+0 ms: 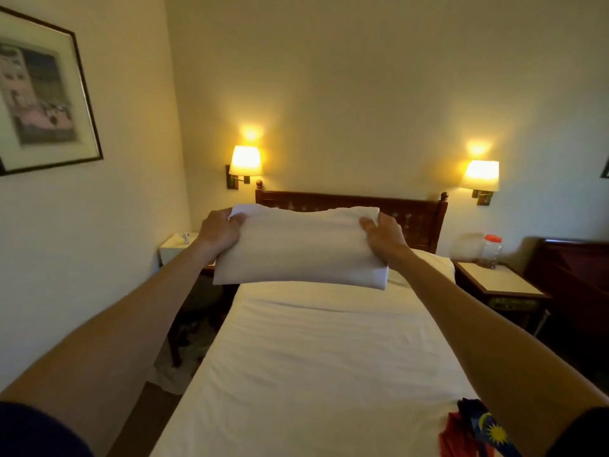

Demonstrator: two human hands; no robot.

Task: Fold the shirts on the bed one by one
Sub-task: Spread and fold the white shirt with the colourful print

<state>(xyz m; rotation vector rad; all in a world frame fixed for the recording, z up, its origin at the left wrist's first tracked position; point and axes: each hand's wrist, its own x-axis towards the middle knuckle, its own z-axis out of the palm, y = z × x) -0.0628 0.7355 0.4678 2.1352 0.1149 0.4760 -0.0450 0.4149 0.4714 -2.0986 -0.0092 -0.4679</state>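
Both my arms reach out over the bed (323, 351), which has a plain white sheet. Between my hands is a white pillow (296, 249), held up in the air in front of the dark wooden headboard (415, 216). My left hand (219, 230) grips its left end with curled fingers. Its right end is gripped by my right hand (384, 234). A bunched shirt (474, 430) in red and dark blue with a yellow star-and-crescent print lies at the bed's near right corner, partly covered by my right forearm.
Two lit wall lamps (245, 161) (481, 174) flank the headboard. A nightstand (501, 285) on the right carries a clear jar with an orange lid (491, 250). Another small table (179, 245) stands on the left, with clutter on the floor below. A framed picture (43, 97) hangs on the left wall.
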